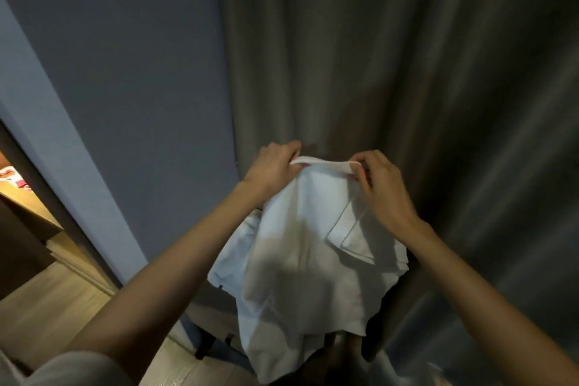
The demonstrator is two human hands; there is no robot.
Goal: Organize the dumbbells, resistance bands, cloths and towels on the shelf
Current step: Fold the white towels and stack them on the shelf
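Nearest the camera both bare forearms reach forward and up. Between them hangs the large white woven cloth [300, 260], its lower part falling towards the pale wooden floor [47, 307] and covering most of a heap of further white fabric [232, 260]. That heap lies on some dark-legged support [203, 348] — what kind I cannot tell. The cloth's long axis runs up and down, dropping away from the hands, while its top hem runs left to right between them, pulled nearly straight. Farther out, the left hand [272, 166] grips the left end of that hem with fingers curled over it, and the right hand [382, 185] pinches the right end between thumb and fingertips — both are closed on the fabric, roughly level, neither clearly nearer. With the hem spread like this, the coming move looks to be a fold, one corner carried across to the other. Behind the hands stand the grey pleated curtain [407, 56] and the blue-grey wall [141, 72]; no shelf is in view.
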